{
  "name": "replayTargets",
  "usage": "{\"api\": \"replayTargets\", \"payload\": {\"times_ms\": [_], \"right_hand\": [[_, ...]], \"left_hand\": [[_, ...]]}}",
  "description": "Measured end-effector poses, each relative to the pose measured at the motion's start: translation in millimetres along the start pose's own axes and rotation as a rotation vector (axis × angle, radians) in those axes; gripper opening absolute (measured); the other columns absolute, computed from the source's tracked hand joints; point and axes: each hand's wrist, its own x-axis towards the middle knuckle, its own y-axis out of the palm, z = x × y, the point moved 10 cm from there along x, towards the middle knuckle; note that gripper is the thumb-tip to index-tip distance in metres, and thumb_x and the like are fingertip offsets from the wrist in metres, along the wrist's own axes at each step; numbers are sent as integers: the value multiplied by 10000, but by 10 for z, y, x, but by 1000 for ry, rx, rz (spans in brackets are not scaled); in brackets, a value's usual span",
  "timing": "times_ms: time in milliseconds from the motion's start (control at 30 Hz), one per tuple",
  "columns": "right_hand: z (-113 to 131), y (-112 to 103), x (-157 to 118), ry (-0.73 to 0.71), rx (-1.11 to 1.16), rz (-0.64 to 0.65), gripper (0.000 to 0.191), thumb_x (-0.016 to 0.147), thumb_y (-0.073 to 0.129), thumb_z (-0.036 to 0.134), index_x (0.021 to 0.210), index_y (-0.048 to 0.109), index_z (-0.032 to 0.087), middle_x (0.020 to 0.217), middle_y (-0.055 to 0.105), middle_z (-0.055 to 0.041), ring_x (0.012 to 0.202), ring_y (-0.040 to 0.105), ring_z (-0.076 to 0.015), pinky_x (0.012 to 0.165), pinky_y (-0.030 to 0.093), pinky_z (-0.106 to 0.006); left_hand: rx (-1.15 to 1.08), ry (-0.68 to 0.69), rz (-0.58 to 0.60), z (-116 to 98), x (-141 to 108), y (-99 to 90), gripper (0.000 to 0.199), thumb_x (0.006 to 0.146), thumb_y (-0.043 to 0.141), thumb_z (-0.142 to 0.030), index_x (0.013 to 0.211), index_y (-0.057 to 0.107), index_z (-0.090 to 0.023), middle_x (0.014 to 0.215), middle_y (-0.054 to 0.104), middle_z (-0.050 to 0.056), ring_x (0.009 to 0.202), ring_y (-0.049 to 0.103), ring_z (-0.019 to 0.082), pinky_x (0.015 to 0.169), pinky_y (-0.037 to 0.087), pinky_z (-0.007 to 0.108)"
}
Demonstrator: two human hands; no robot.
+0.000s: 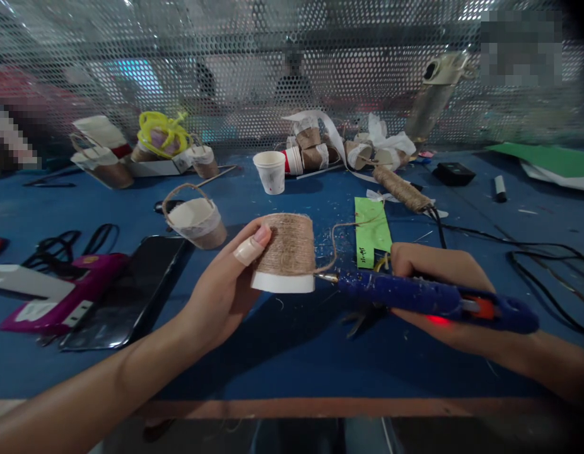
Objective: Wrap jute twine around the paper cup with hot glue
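My left hand (230,277) is closed around a paper cup wrapped in jute twine (288,243), its thumb taped and pressed on the twine. The cup's white rim (283,283) faces down and is bare. In my right hand (443,271) is a blue hot glue gun (400,291), held sideways with a red light glowing at its underside. The gun's metal nozzle points left and sits at the lower right edge of the twine. A loose twine strand (334,243) runs from the cup toward the twine spool (402,188) behind.
A twine basket with lace (196,222) and a phone (128,293) lie at left. A white paper cup (270,171) stands behind. A green paper strip (371,230), black cables (504,238) and a metal mesh panel (254,75) are beyond.
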Motion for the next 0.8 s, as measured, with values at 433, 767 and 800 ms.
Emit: {"api": "replayTargets", "payload": {"times_ms": [433, 767, 800], "right_hand": [[7, 25, -63, 1, 4, -27, 280, 756, 651, 70, 730, 428, 237, 653, 496, 62, 531, 429, -90, 518, 313, -265], [27, -5, -30, -36, -23, -18, 275, 775, 656, 72, 716, 442, 234, 639, 518, 59, 522, 447, -82, 500, 337, -230], [29, -5, -25, -34, -30, -17, 271, 777, 654, 78, 713, 441, 233, 637, 520, 59, 518, 447, -81, 496, 337, -228]], "left_hand": [[55, -24, -4, 38, -16, -1, 297, 867, 797, -374, 1118, 753, -220, 1111, 773, 73, 994, 716, 249, 808, 592, 298], [47, 19, 20, -3, 25, -28, 301, 850, 828, -370, 1117, 768, -244, 1140, 778, 54, 1022, 719, 231, 847, 614, 277], [41, 19, 29, -4, 28, -19, 299, 841, 838, -366, 1108, 773, -248, 1118, 777, 39, 994, 720, 212, 829, 616, 260]]}}
